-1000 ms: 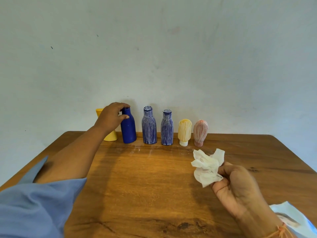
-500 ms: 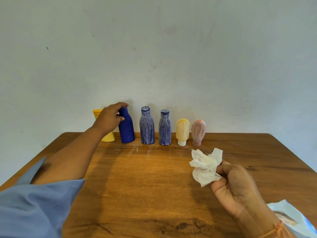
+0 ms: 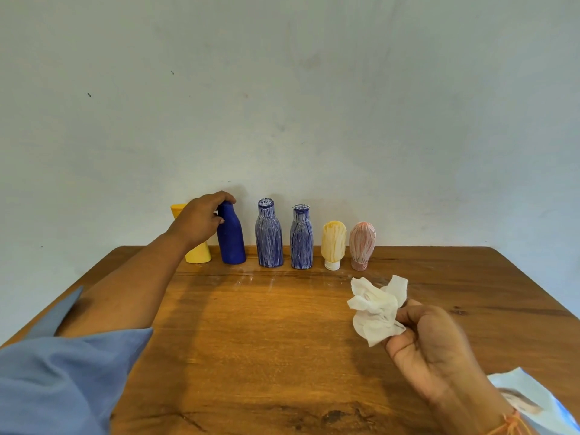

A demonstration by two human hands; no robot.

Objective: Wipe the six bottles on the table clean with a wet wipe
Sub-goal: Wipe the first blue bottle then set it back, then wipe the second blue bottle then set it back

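left hand [image 3: 201,219]: reached out to the back row, fingers curled over the cap and neck of the solid blue bottle [image 3: 232,243], thumb on the near side of the neck, so grasping it
solid blue bottle: second from the left in the row, about upright, base looks to be on the table [image 3: 266,340]; cannot tell if it is lifted a hair
yellow bottle [image 3: 197,254]: leftmost, just beside the solid blue one, partly hidden behind the left hand and wrist
first streaked blue bottle [image 3: 269,238]: third in the row, upright, white streaks all over, apart from the hand
second streaked blue bottle [image 3: 301,240]: fourth, upright, same streaks
pale yellow tube [image 3: 333,243]: fifth, standing on its white cap
pink tube [image 3: 362,244]: sixth, rightmost, standing on its cap
row: along the far table edge, close to the wall [image 3: 282,105]
right hand [image 3: 433,343]: held over the near right part of the table, fingers clenched round the wet wipe [image 3: 375,306]
wet wipe: white, crumpled, sticking out of the right fist toward the tubes, well apart from every bottle
sleeve [image 3: 62,381]: blue, on the left arm, pushed up past the forearm
pack [image 3: 530,400]: pale blue and white, at the bottom right corner behind the right wrist, cut off by the frame
table top: faint white smears in front of the blue bottles
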